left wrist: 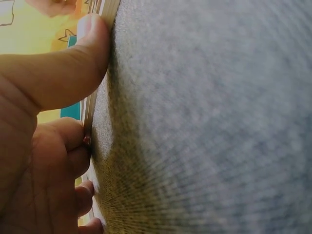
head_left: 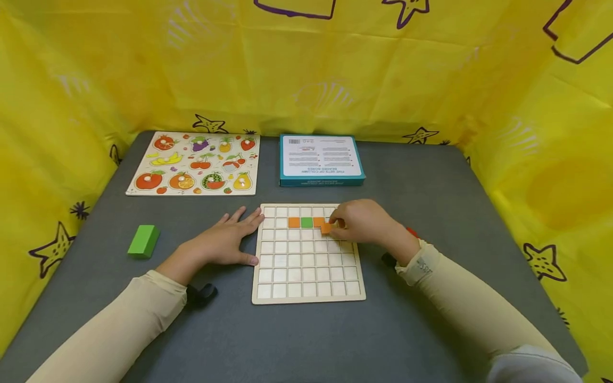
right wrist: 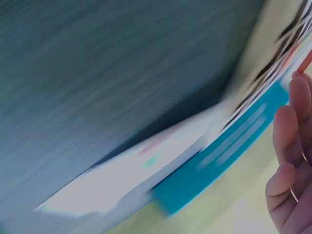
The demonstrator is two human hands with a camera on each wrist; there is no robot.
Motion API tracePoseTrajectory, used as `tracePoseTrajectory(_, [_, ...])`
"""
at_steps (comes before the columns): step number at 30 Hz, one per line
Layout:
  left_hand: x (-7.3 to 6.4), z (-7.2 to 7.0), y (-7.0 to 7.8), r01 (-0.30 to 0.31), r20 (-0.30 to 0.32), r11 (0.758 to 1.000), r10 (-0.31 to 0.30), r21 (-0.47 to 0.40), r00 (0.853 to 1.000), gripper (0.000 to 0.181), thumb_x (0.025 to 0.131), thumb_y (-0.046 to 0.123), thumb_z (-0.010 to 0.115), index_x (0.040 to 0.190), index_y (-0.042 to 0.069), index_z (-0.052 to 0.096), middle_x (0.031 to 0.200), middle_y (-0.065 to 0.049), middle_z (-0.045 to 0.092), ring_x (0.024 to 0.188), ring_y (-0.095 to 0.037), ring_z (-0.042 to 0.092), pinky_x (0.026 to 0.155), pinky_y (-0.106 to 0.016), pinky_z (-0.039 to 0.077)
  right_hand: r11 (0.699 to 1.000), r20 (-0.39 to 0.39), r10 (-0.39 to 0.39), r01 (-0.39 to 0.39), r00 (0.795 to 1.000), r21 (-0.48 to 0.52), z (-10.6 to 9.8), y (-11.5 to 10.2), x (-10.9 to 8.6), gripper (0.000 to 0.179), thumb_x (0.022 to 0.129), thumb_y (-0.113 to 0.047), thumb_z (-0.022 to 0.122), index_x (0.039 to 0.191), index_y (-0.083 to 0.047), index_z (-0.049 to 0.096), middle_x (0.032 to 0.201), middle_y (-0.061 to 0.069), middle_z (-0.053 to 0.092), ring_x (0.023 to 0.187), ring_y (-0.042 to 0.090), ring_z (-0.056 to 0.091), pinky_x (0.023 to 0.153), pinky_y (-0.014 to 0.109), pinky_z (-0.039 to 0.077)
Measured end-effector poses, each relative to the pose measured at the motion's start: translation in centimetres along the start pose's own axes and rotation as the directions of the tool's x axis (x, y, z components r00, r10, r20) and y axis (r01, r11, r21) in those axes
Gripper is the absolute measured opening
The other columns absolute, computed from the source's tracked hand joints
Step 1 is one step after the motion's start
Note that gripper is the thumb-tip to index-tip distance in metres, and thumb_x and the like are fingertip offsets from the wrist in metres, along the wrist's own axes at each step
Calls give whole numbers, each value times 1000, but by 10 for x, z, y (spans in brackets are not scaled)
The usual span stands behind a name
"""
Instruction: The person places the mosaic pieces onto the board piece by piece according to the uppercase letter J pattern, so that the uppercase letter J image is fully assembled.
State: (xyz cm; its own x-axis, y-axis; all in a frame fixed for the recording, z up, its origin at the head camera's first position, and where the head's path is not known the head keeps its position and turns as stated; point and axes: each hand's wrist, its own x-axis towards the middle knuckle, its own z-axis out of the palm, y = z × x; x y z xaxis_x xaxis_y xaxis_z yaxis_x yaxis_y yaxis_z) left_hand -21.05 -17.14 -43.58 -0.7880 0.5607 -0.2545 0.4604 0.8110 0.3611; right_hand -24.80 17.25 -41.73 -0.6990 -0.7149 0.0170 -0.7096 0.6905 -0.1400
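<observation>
A wooden grid board (head_left: 294, 276) lies on the dark table, with an orange tile (head_left: 294, 222), a green tile (head_left: 307, 222) and another orange tile (head_left: 318, 221) side by side in its second row. My right hand (head_left: 364, 221) is over the board's upper right part and pinches an orange square tile (head_left: 326, 229), which overlaps the row's right end. In the right wrist view, a sliver of that tile (right wrist: 305, 64) shows at the fingertips. My left hand (head_left: 225, 242) rests with spread fingers against the board's left edge; its thumb (left wrist: 90, 48) touches the rim.
Behind the board lie a fruit peg puzzle (head_left: 191, 183) and a teal-edged box (head_left: 322, 159). A green block (head_left: 143, 241) lies at the left. Something red (head_left: 412, 232) is partly hidden behind the right wrist. Yellow patterned cloth (head_left: 306, 64) surrounds the table.
</observation>
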Motion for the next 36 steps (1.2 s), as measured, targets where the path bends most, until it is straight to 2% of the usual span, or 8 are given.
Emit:
tracePoseTrajectory(3, [0, -1, 1, 2, 0, 1000, -2, -2, 1000, 106, 79, 55, 76, 158, 11, 18, 163, -5, 6, 146, -42, -1, 112, -63, 5, 998, 21, -52, 53, 998, -22, 3, -19, 17, 16, 88, -33, 71, 91, -18, 76, 74, -10, 60, 64, 6, 52, 57, 26, 46])
tracePoseTrajectory(5, [0, -1, 1, 8, 4, 1000, -8, 0, 1000, 107, 79, 54, 76, 158, 12, 18, 163, -4, 6, 146, -41, -1, 112, -62, 4, 997, 29, -65, 66, 997, -47, 6, -26, 25, 14, 88, -32, 70, 82, -20, 73, 70, -10, 57, 61, 6, 50, 54, 26, 44])
tracePoseTrajectory(10, [0, 0, 0, 15, 10, 1000, -15, 9, 1000, 107, 78, 54, 77, 158, 13, 17, 163, -3, 5, 146, -40, -1, 113, -62, 5, 995, 13, -72, 73, 997, -61, 11, -33, 31, 15, 87, -30, 68, 74, -22, 70, 64, -10, 53, 57, 7, 48, 51, 27, 42])
tracePoseTrajectory(16, [3, 0, -2, 17, 8, 999, -17, 28, 1000, 109, 78, 56, 76, 158, 15, 16, 163, -2, 5, 147, -39, -1, 113, -61, 5, 996, 1, -69, 69, 998, -50, 11, -32, 31, 10, 85, -29, 69, 80, -22, 72, 68, -10, 56, 59, 7, 49, 53, 26, 43])
tracePoseTrajectory(22, [4, 2, -3, 25, 13, 999, -25, 21, 1000, 109, 78, 57, 76, 158, 15, 16, 163, -1, 5, 147, -38, -2, 113, -61, 4, 996, 13, -88, 88, 996, -30, 12, -35, 34, 15, 88, -34, 71, 93, -22, 78, 78, -10, 65, 63, 6, 52, 57, 26, 45])
tracePoseTrajectory(30, [4, 1, -4, 20, 6, 1000, -20, 21, 1000, 109, 77, 58, 75, 158, 15, 16, 163, -1, 5, 147, -39, -2, 113, -61, 4, 997, 19, -67, 68, 998, -38, 14, -38, 39, 13, 87, -36, 75, 92, -25, 78, 78, -13, 66, 65, 4, 54, 58, 26, 47])
tracePoseTrajectory(33, [3, 1, -5, 18, 5, 1000, -18, 20, 1000, 109, 77, 57, 76, 158, 15, 16, 163, -2, 5, 147, -39, -2, 113, -61, 5, 997, 10, -70, 70, 998, -20, 11, -37, 36, 14, 88, -37, 74, 92, -24, 77, 78, -13, 65, 65, 4, 54, 59, 26, 47])
tracePoseTrajectory(36, [3, 1, -4, 14, 8, 1000, -14, 16, 1000, 109, 77, 57, 76, 158, 14, 17, 163, -2, 6, 147, -39, -2, 113, -62, 5, 998, -4, -66, 66, 998, 18, 3, -31, 24, 17, 90, -37, 71, 95, -22, 77, 75, -12, 61, 64, 5, 52, 58, 26, 45])
